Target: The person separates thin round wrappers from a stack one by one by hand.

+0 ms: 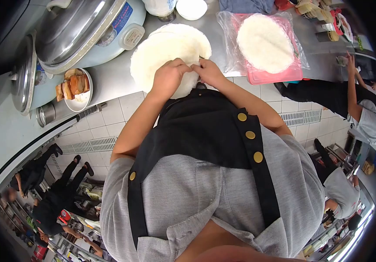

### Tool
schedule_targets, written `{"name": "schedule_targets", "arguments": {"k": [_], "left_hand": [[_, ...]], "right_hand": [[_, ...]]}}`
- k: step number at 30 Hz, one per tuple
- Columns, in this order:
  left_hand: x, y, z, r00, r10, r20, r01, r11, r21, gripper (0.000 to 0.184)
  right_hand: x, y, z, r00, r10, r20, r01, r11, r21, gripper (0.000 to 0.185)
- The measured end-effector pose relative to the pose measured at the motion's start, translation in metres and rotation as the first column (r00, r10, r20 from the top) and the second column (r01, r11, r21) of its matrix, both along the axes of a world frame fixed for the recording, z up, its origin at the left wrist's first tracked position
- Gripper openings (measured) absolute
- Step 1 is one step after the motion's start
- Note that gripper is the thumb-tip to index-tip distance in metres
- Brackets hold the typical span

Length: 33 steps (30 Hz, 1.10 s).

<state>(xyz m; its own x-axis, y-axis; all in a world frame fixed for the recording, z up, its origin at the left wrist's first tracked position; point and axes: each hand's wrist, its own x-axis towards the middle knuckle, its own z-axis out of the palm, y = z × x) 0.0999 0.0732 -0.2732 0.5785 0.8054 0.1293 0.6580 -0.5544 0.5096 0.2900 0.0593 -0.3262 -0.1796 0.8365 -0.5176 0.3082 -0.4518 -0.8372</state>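
Observation:
Thin, pale round sheets [153, 56] lie overlapping on the steel counter in front of my body. My left hand [169, 78] is over their right part, its fingers closed on a sheet's edge. Beside it, my right hand [210, 73] pinches at the same edge, the fingertips of both hands nearly touching. A small dark bit shows just above my right fingertips, too small to make out. Further right, another stack of pale round sheets [264, 43] rests on clear plastic over a pink tray [275, 77].
Two large rice cookers [83, 30] stand at the left, near a bowl [79, 102] of brown meat pieces and a metal cup [46, 114]. A white bowl [191, 8] and a blue-grey cloth [247, 5] lie at the back. Several people work around the kitchen.

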Motion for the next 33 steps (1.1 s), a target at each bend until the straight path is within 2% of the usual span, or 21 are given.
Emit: {"name": "schedule_targets", "arguments": {"k": [1, 3, 5, 6, 8, 9, 10, 12, 13, 14, 15, 16, 18, 19, 21, 22, 24, 28, 30, 31, 33], "left_hand": [[0.001, -0.001, 0.011, 0.999, 0.013, -0.036, -0.011, 0.999, 0.051, 0.029], [-0.005, 0.004, 0.008, 0.998, 0.053, -0.020, -0.052, 0.998, 0.043, 0.028], [-0.009, 0.005, 0.006, 0.996, 0.095, -0.005, -0.094, 0.995, 0.038, 0.027], [-0.010, 0.005, 0.004, 0.994, 0.100, 0.051, -0.099, 0.995, -0.013, 0.025], [-0.010, 0.002, 0.007, 0.989, 0.109, 0.105, -0.103, 0.993, -0.061, 0.023], [-0.008, -0.004, 0.009, 0.988, 0.105, 0.116, -0.096, 0.992, -0.080, 0.021], [-0.005, -0.008, 0.011, 0.987, 0.102, 0.127, -0.089, 0.991, -0.100, 0.019], [-0.002, -0.012, 0.010, 0.992, 0.092, 0.085, -0.079, 0.986, -0.147, 0.019], [-0.001, -0.011, 0.010, 0.996, 0.077, 0.052, -0.072, 0.993, -0.091, 0.019], [0.000, -0.011, 0.010, 0.998, 0.063, 0.018, -0.062, 0.997, -0.035, 0.019], [-0.001, -0.009, 0.010, 0.998, 0.063, 0.019, -0.062, 0.998, -0.031, 0.019], [-0.003, -0.006, 0.008, 0.995, 0.097, 0.028, -0.097, 0.995, 0.014, 0.019], [-0.004, -0.003, 0.004, 0.990, 0.133, 0.040, -0.135, 0.989, 0.063, 0.018], [-0.004, -0.004, 0.003, 0.984, 0.166, 0.068, -0.166, 0.986, 0.003, 0.018], [-0.002, -0.007, 0.003, 0.975, 0.199, 0.095, -0.194, 0.979, -0.058, 0.018], [-0.001, -0.009, 0.004, 0.983, 0.163, 0.082, -0.156, 0.984, -0.081, 0.019], [0.004, -0.012, 0.007, 0.989, 0.129, 0.072, -0.120, 0.987, -0.106, 0.020], [0.005, -0.007, 0.007, 0.991, 0.120, 0.064, -0.120, 0.993, -0.004, 0.018], [0.002, -0.004, 0.004, 0.987, 0.135, 0.088, -0.138, 0.990, 0.032, 0.016], [0.001, -0.003, 0.003, 0.979, 0.173, 0.105, -0.171, 0.985, -0.031, 0.016], [0.001, -0.003, 0.001, 0.971, 0.208, 0.119, -0.198, 0.976, -0.093, 0.016]], "right_hand": [[0.002, 0.000, 0.000, 1.000, 0.018, 0.016, -0.018, 1.000, 0.003, 0.031], [0.004, -0.003, -0.001, 0.999, 0.037, 0.034, -0.037, 0.999, 0.005, 0.031], [0.002, -0.009, 0.002, 0.994, -0.044, -0.103, 0.026, 0.986, -0.167, 0.033], [0.002, -0.009, 0.003, 0.994, -0.042, -0.103, 0.025, 0.986, -0.162, 0.033], [0.000, -0.009, 0.003, 0.999, 0.013, -0.052, -0.020, 0.992, -0.123, 0.031], [0.001, -0.008, 0.004, 0.998, 0.062, 0.013, -0.062, 0.998, -0.010, 0.031], [0.001, -0.007, 0.004, 0.998, 0.061, 0.012, -0.061, 0.998, -0.009, 0.031], [0.002, -0.004, 0.004, 0.983, 0.090, 0.161, -0.123, 0.970, 0.211, 0.032], [0.002, -0.004, 0.003, 0.983, 0.090, 0.161, -0.123, 0.969, 0.214, 0.032], [0.002, -0.005, 0.000, 0.966, 0.100, 0.238, -0.158, 0.959, 0.237, 0.032], [0.003, -0.006, -0.002, 0.943, 0.108, 0.314, -0.194, 0.947, 0.257, 0.033], [0.002, -0.008, -0.001, 0.943, 0.107, 0.316, -0.195, 0.946, 0.260, 0.033], [0.000, -0.010, 0.002, 1.000, -0.009, 0.030, 0.010, 0.998, -0.055, 0.033], [0.001, -0.009, 0.000, 1.000, -0.008, 0.030, 0.009, 0.998, -0.054, 0.033], [0.003, -0.008, -0.005, 0.994, 0.083, 0.072, -0.085, 0.996, 0.037, 0.035], [0.003, -0.007, 0.000, 0.994, 0.082, 0.073, -0.085, 0.996, 0.035, 0.035], [0.003, -0.004, 0.011, 0.965, 0.088, 0.249, -0.136, 0.973, 0.184, 0.037], [0.005, -0.008, 0.002, 0.935, 0.060, 0.348, -0.164, 0.946, 0.278, 0.038], [0.008, -0.008, -0.008, 0.991, 0.028, 0.132, -0.049, 0.986, 0.161, 0.036], [0.007, -0.008, -0.005, 0.991, 0.028, 0.132, -0.049, 0.986, 0.162, 0.036], [0.004, -0.010, 0.002, 0.996, -0.029, 0.079, 0.037, 0.994, -0.102, 0.036]]}}
